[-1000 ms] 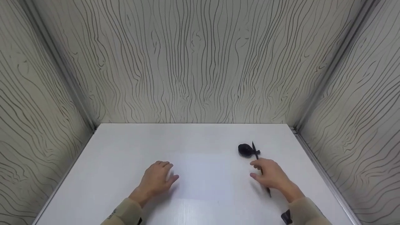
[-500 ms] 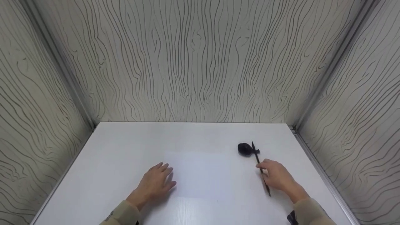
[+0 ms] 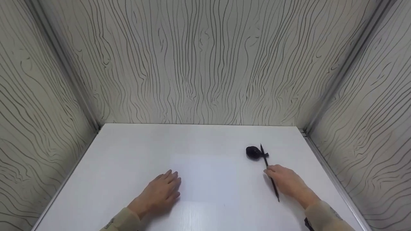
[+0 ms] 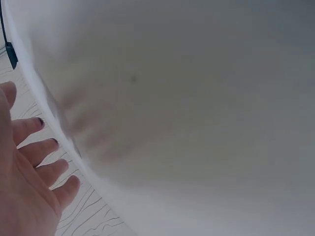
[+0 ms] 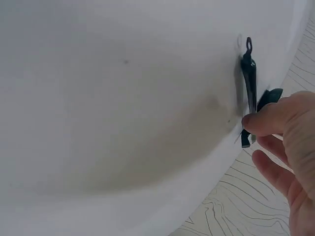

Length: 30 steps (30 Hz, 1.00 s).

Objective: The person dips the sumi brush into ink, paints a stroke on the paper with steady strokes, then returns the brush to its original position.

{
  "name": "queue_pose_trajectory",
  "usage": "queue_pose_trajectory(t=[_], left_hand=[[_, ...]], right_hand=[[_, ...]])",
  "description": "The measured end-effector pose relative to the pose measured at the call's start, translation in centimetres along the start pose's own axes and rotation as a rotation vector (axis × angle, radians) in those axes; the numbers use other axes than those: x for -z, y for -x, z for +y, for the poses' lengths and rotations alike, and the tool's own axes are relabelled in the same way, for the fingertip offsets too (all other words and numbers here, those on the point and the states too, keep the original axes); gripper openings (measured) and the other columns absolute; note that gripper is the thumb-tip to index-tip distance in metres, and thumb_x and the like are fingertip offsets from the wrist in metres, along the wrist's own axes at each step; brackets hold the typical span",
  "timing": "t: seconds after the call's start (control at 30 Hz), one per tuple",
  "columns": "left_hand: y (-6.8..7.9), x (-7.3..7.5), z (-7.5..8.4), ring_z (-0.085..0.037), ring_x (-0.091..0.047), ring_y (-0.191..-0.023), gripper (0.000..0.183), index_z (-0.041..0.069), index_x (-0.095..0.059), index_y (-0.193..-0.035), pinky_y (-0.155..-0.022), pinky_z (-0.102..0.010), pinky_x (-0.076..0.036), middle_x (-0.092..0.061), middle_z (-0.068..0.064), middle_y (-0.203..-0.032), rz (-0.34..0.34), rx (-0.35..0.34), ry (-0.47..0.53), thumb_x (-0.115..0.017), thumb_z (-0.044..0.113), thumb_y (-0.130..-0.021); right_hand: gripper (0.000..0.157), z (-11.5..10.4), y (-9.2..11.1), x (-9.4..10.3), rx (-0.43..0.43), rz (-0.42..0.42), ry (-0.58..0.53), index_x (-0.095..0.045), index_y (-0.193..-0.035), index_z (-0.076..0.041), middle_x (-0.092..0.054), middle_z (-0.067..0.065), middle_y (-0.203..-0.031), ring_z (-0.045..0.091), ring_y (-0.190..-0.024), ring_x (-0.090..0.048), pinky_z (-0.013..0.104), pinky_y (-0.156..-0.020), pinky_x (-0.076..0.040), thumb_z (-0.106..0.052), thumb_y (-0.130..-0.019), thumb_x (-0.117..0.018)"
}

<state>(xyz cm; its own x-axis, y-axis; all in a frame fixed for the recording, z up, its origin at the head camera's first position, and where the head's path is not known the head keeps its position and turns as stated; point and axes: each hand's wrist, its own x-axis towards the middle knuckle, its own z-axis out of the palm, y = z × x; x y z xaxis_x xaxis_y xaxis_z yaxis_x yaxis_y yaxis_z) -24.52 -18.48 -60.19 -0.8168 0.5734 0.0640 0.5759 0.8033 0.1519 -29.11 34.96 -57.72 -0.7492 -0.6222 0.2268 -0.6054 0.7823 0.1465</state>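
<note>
A thin dark brush (image 3: 275, 189), which looks like an ink brush, lies slanted on the right of the white table, its pointed tip facing away and a small loop at its near end. My right hand (image 3: 289, 182) pinches its shaft; in the right wrist view, the thumb presses against the brush (image 5: 250, 81). Just beyond, a black rounded object (image 3: 253, 153) with a narrow neck lies under or against the brush's far part; its kind is unclear. My left hand (image 3: 159, 192) rests, fingers extended, at the left edge of a white paper sheet (image 3: 208, 179).
The white table (image 3: 125, 150) is enclosed by a back wall (image 3: 199, 64) and side walls with a wood-grain pattern. Metal rails (image 3: 334, 184) run along its sides.
My right hand has moved slightly right and closed its fingertips on the brush. My left hand has lowered beside the sheet, its fingers drawn closer together. The black object has stayed put.
</note>
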Motion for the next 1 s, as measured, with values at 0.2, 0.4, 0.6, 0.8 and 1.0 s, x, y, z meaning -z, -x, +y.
queue_pose_trajectory(t=[0.2, 0.4, 0.6, 0.8, 1.0], left_hand=[[0.7, 0.3, 0.2, -0.037, -0.032, -0.158, 0.059, 0.01, -0.047, -0.161, -0.124, -0.058, -0.033, -0.038, -0.013, -0.17, -0.022, -0.098, 0.022, -0.044, 0.043, -0.111], [1.3, 0.3, 0.2, -0.037, -0.033, -0.158, 0.064, 0.014, -0.045, -0.162, -0.124, -0.053, -0.033, -0.036, -0.013, -0.171, -0.093, -0.101, 0.081, -0.039, 0.052, -0.111], [1.6, 0.2, 0.3, -0.038, -0.033, -0.157, 0.065, 0.014, -0.047, -0.161, -0.124, -0.052, -0.035, -0.037, -0.014, -0.17, -0.096, -0.106, 0.111, -0.037, 0.055, -0.111], [1.4, 0.0, 0.1, -0.04, -0.036, -0.155, 0.067, 0.014, -0.049, -0.16, -0.121, -0.053, -0.038, -0.039, -0.016, -0.168, -0.092, -0.132, 0.109, -0.037, 0.056, -0.11], [1.2, -0.1, -0.1, -0.042, -0.04, -0.153, 0.069, 0.012, -0.051, -0.158, -0.12, -0.053, -0.04, -0.042, -0.017, -0.166, -0.089, -0.147, 0.098, -0.038, 0.058, -0.109]], right_hand=[[0.031, 0.7, -0.1, -0.7, 0.218, 0.091, 0.089, -0.074, -0.109, -0.006, -0.072, 0.013, -0.117, 0.032, -0.107, -0.071, 0.044, -0.089, -0.061, 0.006, -0.081, -0.08], [0.029, 1.3, -0.5, -1.2, 0.318, 0.133, 0.183, -0.07, -0.101, -0.008, -0.068, 0.008, -0.108, 0.025, -0.101, -0.07, 0.037, -0.083, -0.062, 0.004, -0.079, -0.083], [0.029, 1.8, -0.6, -1.7, 0.36, 0.113, 0.219, -0.07, -0.098, -0.009, -0.067, 0.005, -0.104, 0.021, -0.097, -0.069, 0.034, -0.084, -0.061, 0.003, -0.077, -0.086], [0.031, 2.0, -0.8, -1.9, 0.408, 0.089, 0.256, -0.072, -0.097, -0.007, -0.069, 0.005, -0.102, 0.022, -0.096, -0.069, 0.035, -0.083, -0.061, 0.002, -0.074, -0.09], [0.033, 2.1, -1.2, -2.0, 0.481, 0.077, 0.321, -0.07, -0.095, -0.009, -0.071, 0.004, -0.102, 0.02, -0.097, -0.069, 0.033, -0.086, -0.06, 0.0, -0.072, -0.092]])
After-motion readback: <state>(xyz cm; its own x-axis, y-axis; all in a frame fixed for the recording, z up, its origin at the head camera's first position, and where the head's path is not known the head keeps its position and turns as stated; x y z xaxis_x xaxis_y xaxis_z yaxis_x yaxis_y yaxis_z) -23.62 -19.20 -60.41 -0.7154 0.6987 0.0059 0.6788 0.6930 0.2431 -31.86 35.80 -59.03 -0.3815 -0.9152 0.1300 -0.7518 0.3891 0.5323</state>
